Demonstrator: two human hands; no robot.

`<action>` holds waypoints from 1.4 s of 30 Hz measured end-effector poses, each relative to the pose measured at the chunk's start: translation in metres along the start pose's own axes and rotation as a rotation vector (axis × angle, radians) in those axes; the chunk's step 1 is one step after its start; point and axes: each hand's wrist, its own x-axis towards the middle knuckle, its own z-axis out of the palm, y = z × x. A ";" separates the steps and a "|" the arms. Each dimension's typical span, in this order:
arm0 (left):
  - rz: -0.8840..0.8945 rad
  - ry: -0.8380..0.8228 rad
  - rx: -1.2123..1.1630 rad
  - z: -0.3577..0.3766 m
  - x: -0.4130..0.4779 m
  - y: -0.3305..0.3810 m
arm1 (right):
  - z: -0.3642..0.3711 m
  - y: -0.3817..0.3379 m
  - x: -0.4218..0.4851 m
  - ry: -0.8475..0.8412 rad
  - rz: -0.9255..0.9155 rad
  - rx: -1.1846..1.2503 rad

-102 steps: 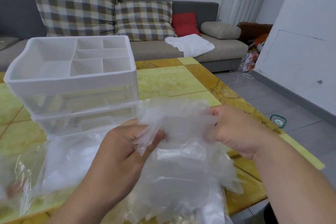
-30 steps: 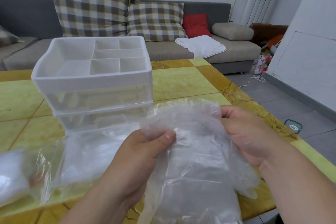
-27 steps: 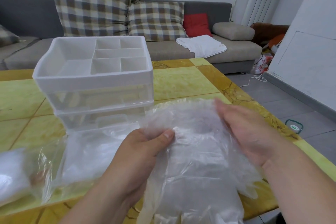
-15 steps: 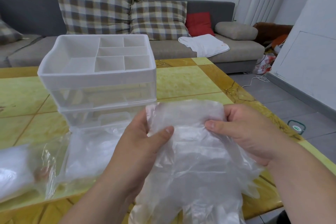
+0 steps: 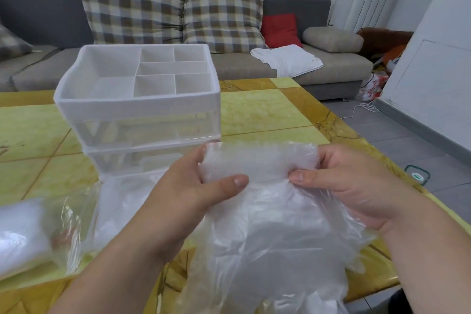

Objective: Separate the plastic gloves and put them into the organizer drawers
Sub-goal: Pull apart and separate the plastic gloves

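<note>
Thin, see-through plastic gloves [image 5: 267, 224] in a floppy bunch, held up over the near side of the table [image 5: 265, 112], just in front of the organizer [image 5: 137, 107]. Not in any drawer yet. Crinkly and shiny, a bit milky where many layers lie on top of each other. Top edge bumpy and stretched flat between the two hands; the rest hanging down loose, with soft finger shapes at the bottom.

Left hand [image 5: 193, 194]: curled, thumb in front and fingers behind, pinching the top left corner of the bunch.

Right hand [image 5: 351, 186]: curled the same way, thumb pressing the front, fingers tucked behind the plastic, pinching the top right corner.

Organizer: a boxy white plastic thing with round corners. On top, an open tray cut into one big square part and five small ones by thin walls. Under that, two clear drawers, upper drawer [image 5: 142, 130] over lower drawer [image 5: 142, 158], smooth and glassy.

In front of the organizer, more clear, wrinkled plastic wrap [image 5: 119, 201] lying on the table. At the far left, a clear bag [image 5: 23, 234] with something white and soft-looking inside; too blurry to tell more.

Table: hard and glossy, yellow squares with brown lines.

Behind: a grey sofa [image 5: 242, 64] with puffy checked cushions [image 5: 132, 5], a red cushion [image 5: 279, 29] and a folded white cloth [image 5: 288, 60].
</note>
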 end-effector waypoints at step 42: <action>0.213 0.019 0.708 -0.046 -0.035 0.063 | 0.015 0.008 0.019 -0.692 -0.006 0.396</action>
